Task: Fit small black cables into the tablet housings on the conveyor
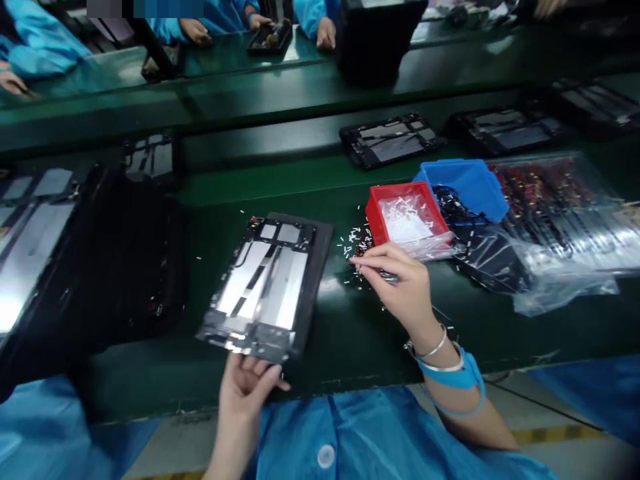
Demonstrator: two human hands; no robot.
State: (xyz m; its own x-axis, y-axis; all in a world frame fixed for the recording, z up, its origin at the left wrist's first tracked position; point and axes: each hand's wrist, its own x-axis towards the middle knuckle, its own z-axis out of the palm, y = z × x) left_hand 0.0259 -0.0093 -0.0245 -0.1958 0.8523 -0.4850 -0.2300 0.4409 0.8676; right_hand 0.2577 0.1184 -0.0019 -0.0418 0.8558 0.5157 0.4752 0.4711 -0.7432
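An opened tablet back [270, 287] with silvery plates and black cables lies on the green bench in front of me. My left hand [247, 383] holds its near edge, thumb on top and fingers under. My right hand [400, 283] is to the right of the tablet, fingers pinched on a small thin part beside scattered white bits [353, 240]. A bracelet and a blue wrist strap [453, 373] sit on that wrist. Just beyond the right hand stands a red bin [375, 213] with white pieces in a clear bag.
A blue bin [470, 183] with black cables stands behind the red one. Clear bags of dark parts [555, 220] lie at the right. More opened tablets [390, 140] rest on the belt. A black stack [100, 260] sits at the left. Other people's hands [326, 33] work across the line.
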